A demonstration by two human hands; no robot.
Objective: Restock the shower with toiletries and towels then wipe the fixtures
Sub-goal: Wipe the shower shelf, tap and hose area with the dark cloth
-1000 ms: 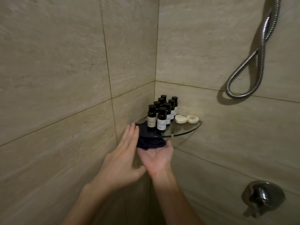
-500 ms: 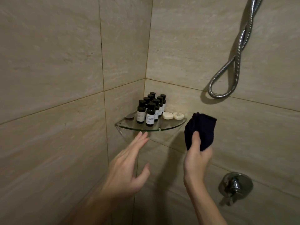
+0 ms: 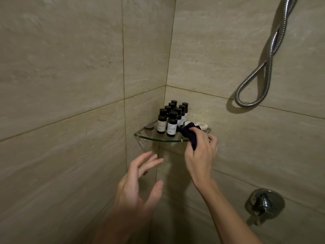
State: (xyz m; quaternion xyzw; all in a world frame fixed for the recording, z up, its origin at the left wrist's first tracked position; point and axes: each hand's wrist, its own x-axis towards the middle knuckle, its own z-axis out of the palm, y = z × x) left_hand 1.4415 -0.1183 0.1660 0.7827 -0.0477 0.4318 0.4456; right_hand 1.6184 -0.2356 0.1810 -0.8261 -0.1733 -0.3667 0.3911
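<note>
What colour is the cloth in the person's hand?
Dark navy, almost black; the head view shows the cloth gripped by the right hand.

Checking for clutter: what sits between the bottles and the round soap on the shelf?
Head view: the dark cloth in the right hand, with a second white soap partly hidden behind it.

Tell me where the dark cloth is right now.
In the head view, the dark cloth is gripped by the right hand at the right front edge of the glass corner shelf, between the black bottles and a round white soap.
</note>
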